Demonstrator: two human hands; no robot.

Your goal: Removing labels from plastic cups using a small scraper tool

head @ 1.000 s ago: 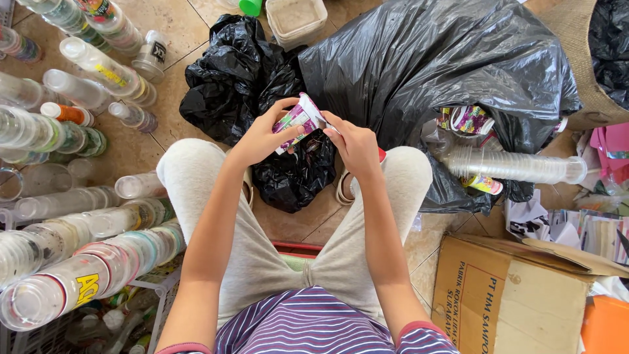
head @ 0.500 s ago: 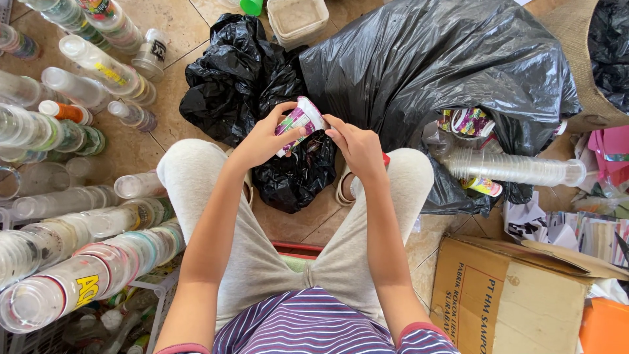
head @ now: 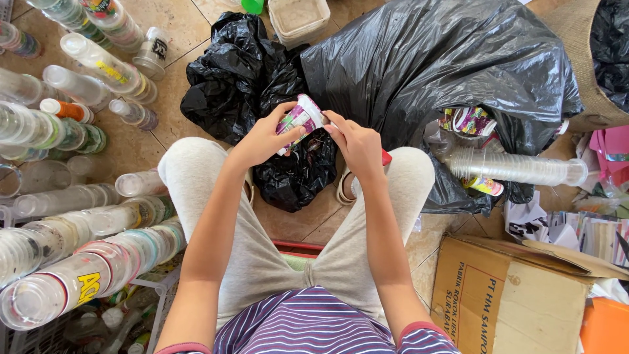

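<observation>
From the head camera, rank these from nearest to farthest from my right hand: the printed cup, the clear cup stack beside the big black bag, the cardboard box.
1. Printed cup: touching the right hand, held by both hands.
2. Clear cup stack: lying to its right.
3. Cardboard box: bottom right corner.

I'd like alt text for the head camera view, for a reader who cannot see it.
Seated person, seen from above, holds a small printed plastic cup between left hand and right hand over black plastic bags. Stacks of clear cups lie to the left on the tiled floor, a cardboard box to the right.
</observation>
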